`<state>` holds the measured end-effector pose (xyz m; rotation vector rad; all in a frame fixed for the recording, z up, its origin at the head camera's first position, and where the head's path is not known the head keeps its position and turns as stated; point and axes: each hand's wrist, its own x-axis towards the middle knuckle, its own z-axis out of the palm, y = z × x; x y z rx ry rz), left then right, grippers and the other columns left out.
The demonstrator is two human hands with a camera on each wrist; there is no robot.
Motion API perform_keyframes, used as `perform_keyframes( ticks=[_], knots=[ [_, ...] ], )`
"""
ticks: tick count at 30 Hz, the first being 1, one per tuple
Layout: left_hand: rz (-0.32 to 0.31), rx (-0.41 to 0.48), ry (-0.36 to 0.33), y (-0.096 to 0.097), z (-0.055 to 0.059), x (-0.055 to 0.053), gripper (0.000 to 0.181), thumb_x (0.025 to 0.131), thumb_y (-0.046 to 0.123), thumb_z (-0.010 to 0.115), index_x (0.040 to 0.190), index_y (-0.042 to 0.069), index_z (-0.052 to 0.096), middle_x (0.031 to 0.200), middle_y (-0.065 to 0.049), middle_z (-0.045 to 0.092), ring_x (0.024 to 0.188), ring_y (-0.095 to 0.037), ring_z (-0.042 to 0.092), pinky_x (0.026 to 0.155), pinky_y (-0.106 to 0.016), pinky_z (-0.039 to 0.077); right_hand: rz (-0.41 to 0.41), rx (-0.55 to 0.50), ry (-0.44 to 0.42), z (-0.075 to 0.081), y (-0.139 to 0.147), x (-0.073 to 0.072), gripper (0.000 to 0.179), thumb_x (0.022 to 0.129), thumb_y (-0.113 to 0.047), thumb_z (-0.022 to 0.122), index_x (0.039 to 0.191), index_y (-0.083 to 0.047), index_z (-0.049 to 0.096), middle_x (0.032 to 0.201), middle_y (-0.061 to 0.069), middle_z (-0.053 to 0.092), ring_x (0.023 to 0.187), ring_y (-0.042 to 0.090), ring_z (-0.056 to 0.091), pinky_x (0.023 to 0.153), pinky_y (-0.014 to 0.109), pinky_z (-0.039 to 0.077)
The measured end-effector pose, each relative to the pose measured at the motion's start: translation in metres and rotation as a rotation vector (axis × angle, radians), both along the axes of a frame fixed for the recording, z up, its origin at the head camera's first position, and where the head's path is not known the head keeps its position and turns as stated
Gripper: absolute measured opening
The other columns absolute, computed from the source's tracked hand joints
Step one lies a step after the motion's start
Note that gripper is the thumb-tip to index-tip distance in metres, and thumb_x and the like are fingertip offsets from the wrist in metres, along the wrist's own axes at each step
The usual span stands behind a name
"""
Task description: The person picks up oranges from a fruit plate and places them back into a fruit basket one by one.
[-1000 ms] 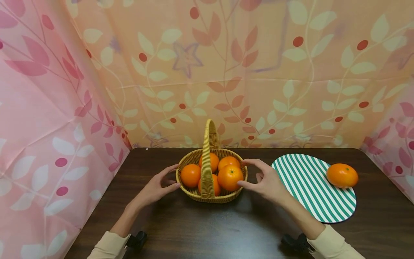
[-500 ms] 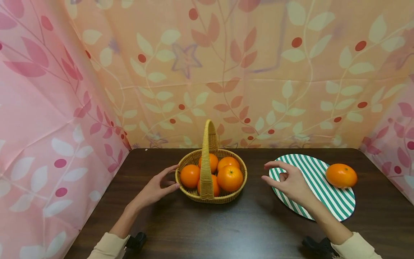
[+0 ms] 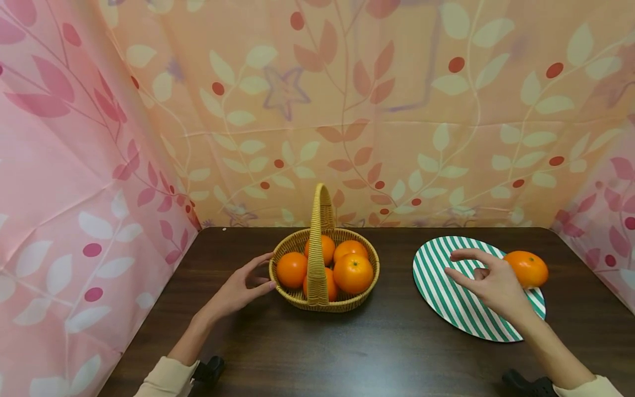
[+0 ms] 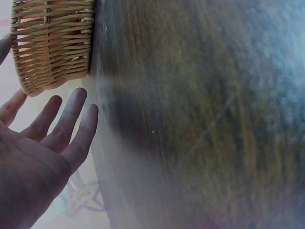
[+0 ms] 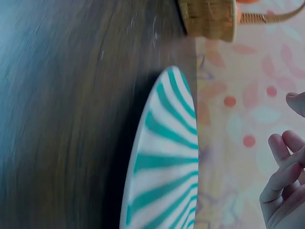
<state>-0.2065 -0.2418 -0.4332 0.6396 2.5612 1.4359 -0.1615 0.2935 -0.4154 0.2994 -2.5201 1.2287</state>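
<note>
A yellow wicker basket [image 3: 342, 305] with a tall arched handle [image 3: 316, 259] stands mid-table in the head view, holding several oranges [image 3: 353, 273]. My left hand [image 3: 240, 289] is at its left side, thumb and forefinger spread at the rim. The left wrist view has the other fingers [image 4: 71, 119] extended beside the woven wall. Over the green-and-white striped oval mat [image 3: 446, 303], my right hand [image 3: 498, 284] hovers with thumb and forefinger apart and nothing between them. Another orange [image 3: 531, 269] lies on the mat's right part, partly hidden behind that hand.
The dark wooden table [image 3: 347, 353] runs back to a peach floral cloth [image 3: 397, 138]. Pink printed cloth [image 3: 64, 193] hangs along the left side, with more at the right. Dark straps with cameras sit on both wrists.
My right hand has left the basket's right side and moved right, across the striped mat towards the lone orange. My left hand and the basket have stayed put.
</note>
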Motion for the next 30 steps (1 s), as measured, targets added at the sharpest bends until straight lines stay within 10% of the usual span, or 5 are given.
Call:
perform_keyframes(
  ticks=[7,16,21,28,30],
  knots=[
    [-0.002,0.004,-0.008,0.002,0.002,0.001,0.069,0.097,0.025,0.073,0.157,0.015,0.038,0.151,-0.023,0.042,0.112,-0.038,0.065,0.087,-0.040,0.057,-0.086,0.041,-0.019,0.005,0.033,0.009,0.033,0.092,-0.025,0.080,0.119,-0.011,0.068,0.055,0.003,0.039,0.043,0.019,0.032,0.038,0.032,0.026],
    [-0.004,0.008,-0.002,0.000,0.001,0.001,0.069,0.097,0.024,0.073,0.157,0.015,0.038,0.150,-0.022,0.043,0.111,-0.038,0.065,0.087,-0.039,0.057,-0.288,0.048,-0.007,0.006,0.086,0.015,0.042,0.089,-0.029,0.082,0.124,-0.010,0.067,0.105,-0.019,0.058,0.059,0.009,0.053,0.048,0.018,0.042],
    [-0.006,0.012,-0.002,0.000,0.001,0.001,0.069,0.097,0.024,0.073,0.157,0.014,0.038,0.151,-0.022,0.042,0.111,-0.038,0.065,0.087,-0.039,0.057,-0.375,0.053,-0.036,0.003,0.105,0.016,0.053,0.089,-0.034,0.082,0.129,-0.007,0.060,0.102,-0.019,0.053,0.049,0.019,0.045,0.041,0.030,0.035],
    [-0.009,0.019,-0.009,0.000,0.001,0.001,0.069,0.097,0.023,0.073,0.157,0.014,0.038,0.151,-0.022,0.042,0.111,-0.038,0.065,0.089,-0.041,0.057,-0.407,0.137,-0.113,-0.006,0.119,0.011,0.078,0.086,-0.037,0.083,0.143,0.004,0.049,0.133,0.026,0.053,0.070,-0.015,0.043,0.050,0.016,0.041],
    [-0.010,0.017,-0.008,0.000,0.001,0.000,0.069,0.097,0.023,0.072,0.157,0.014,0.038,0.151,-0.023,0.042,0.111,-0.039,0.065,0.088,-0.041,0.057,-0.394,0.164,-0.121,-0.009,0.122,0.009,0.084,0.087,-0.037,0.083,0.147,0.006,0.044,0.137,0.037,0.046,0.077,-0.007,0.047,0.052,0.015,0.041]
  ],
)
